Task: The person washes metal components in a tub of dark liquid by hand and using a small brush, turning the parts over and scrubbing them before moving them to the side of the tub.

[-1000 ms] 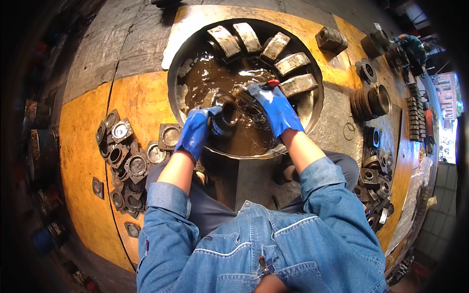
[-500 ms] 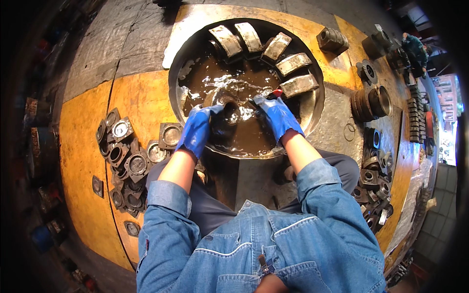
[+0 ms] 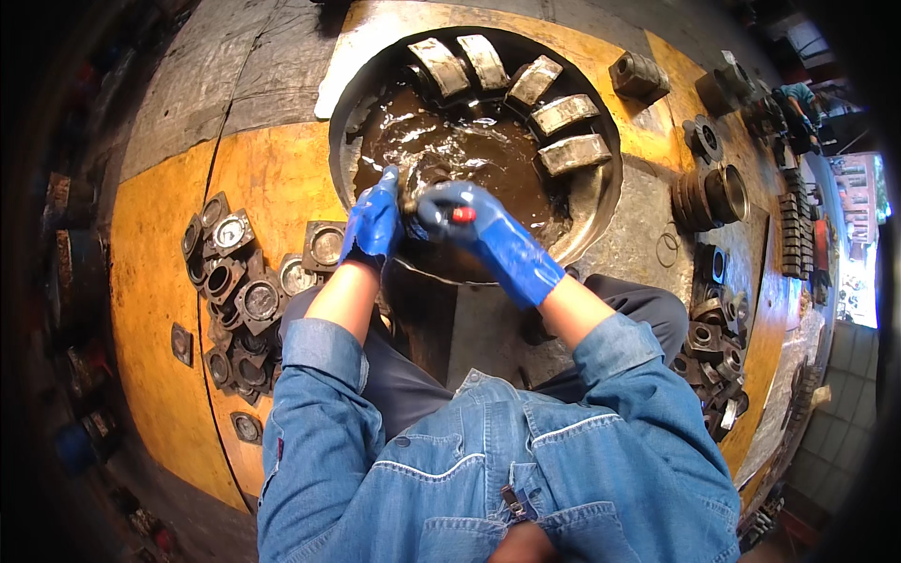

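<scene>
A wide round metal basin [image 3: 610,202] holds murky brown liquid [image 3: 469,141]. I have both hands at its near left side, in blue rubber gloves. My left hand [image 3: 374,223] is closed at the edge of a dark metal part [image 3: 413,228], mostly hidden between the gloves. My right hand [image 3: 462,214] is wrapped round a red-handled tool [image 3: 464,215] and lies over that part; the tool's working end is hidden. Several curved, wet metal blocks [image 3: 574,155] stand along the basin's far and right inner wall.
Left of the basin lies a pile of square metal flanges [image 3: 260,302] with round holes. More metal parts [image 3: 709,340] are heaped at the right, near ringed cylinders [image 3: 711,199] and a metal block [image 3: 639,77]. A person [image 3: 800,114] is in the far right background.
My right hand, with the red-handled tool, has moved left from the basin's right side to the dark part by my left hand. My left hand has shifted slightly left.
</scene>
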The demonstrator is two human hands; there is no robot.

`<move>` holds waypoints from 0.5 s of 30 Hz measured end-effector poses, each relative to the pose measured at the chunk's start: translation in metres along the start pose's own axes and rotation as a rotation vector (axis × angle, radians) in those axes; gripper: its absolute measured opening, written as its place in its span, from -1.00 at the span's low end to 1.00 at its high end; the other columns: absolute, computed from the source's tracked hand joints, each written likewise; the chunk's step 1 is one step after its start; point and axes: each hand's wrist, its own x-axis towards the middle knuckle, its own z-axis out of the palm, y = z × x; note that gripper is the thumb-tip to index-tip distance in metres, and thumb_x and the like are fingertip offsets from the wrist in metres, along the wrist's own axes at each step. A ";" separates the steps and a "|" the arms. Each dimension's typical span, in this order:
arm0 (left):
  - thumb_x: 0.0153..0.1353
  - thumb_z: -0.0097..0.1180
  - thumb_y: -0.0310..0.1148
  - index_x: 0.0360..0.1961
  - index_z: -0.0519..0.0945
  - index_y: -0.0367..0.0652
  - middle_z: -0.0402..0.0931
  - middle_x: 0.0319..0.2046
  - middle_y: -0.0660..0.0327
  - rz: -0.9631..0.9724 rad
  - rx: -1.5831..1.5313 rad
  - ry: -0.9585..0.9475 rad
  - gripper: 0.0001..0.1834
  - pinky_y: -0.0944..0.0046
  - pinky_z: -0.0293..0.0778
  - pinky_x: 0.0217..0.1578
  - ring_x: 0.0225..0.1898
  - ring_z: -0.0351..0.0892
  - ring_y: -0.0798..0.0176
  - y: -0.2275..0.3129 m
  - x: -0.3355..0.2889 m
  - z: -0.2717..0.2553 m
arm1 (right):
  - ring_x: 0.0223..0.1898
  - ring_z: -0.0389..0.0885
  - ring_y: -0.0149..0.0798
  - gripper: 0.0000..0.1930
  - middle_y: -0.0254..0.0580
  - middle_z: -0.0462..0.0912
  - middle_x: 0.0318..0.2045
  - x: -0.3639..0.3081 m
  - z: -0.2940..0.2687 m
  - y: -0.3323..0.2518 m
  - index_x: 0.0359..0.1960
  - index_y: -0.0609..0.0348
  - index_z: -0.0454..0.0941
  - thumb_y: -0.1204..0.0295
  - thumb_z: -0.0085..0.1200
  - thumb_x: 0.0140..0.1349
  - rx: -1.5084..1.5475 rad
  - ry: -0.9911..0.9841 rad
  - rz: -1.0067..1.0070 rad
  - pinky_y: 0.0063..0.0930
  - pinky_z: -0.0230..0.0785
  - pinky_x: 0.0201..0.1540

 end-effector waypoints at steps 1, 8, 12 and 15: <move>0.59 -0.11 0.18 0.21 0.66 -0.42 0.70 0.16 -0.15 -0.121 -0.182 -0.034 -0.24 0.09 0.49 0.21 0.20 0.67 0.01 0.001 0.002 0.003 | -0.22 0.77 0.08 -0.90 -0.05 0.78 -0.28 -0.009 0.004 -0.001 -0.25 -0.02 0.79 0.37 0.24 0.31 -0.118 0.041 -0.134 -0.11 0.63 -0.16; 0.68 -0.15 -0.09 0.42 0.53 -0.31 0.59 0.36 -0.03 -0.076 -0.150 -0.084 -0.43 0.24 0.36 0.40 0.39 0.54 0.16 0.003 -0.001 0.003 | -0.01 0.77 0.04 -0.77 -0.19 0.83 -0.12 -0.061 -0.025 0.009 -0.13 -0.11 0.82 0.17 0.18 0.34 -0.442 -0.261 0.056 -0.09 0.63 0.08; 0.67 -0.13 -0.08 0.38 0.58 -0.31 0.59 0.35 -0.04 0.127 0.093 -0.091 -0.43 0.25 0.38 0.38 0.37 0.55 0.17 0.024 -0.013 0.009 | -0.18 0.76 0.07 -0.89 -0.14 0.79 -0.25 -0.064 -0.050 0.035 -0.24 0.00 0.77 0.35 0.24 0.28 -0.462 -0.168 -0.035 -0.08 0.61 -0.12; 0.66 -0.10 -0.08 0.35 0.61 -0.31 0.65 0.28 -0.01 0.073 0.194 -0.099 -0.44 0.25 0.44 0.33 0.28 0.61 0.18 0.040 -0.025 -0.004 | -0.17 0.77 0.08 -0.82 -0.09 0.80 -0.16 -0.033 -0.065 -0.001 -0.13 0.01 0.75 0.39 0.28 0.25 -0.508 -0.220 -0.251 -0.06 0.58 -0.18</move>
